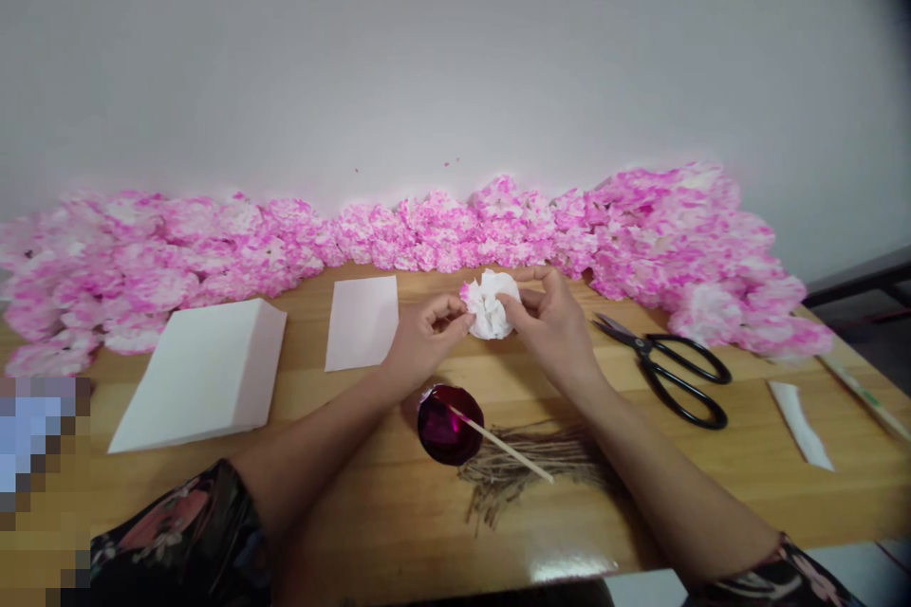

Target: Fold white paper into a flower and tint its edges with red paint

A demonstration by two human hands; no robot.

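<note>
Both my hands hold a small white tissue-paper flower [490,303] with a pink edge, above the middle of the wooden table [399,503]. My left hand [425,340] pinches its left side with thumb and fingertips. My right hand [551,321] grips its right side, fingers curled round the paper. Just below my hands stands a small cup of dark magenta dye [448,425] with a wooden stick [502,446] resting in it. A bundle of brown twine pieces [530,472] lies right of the cup.
A long row of finished pink paper flowers [441,232] lines the table's back edge by the wall. A thick stack of white paper [203,372] and a thinner one [362,322] lie at left. Black scissors [665,368] and a folded white strip [801,422] lie at right.
</note>
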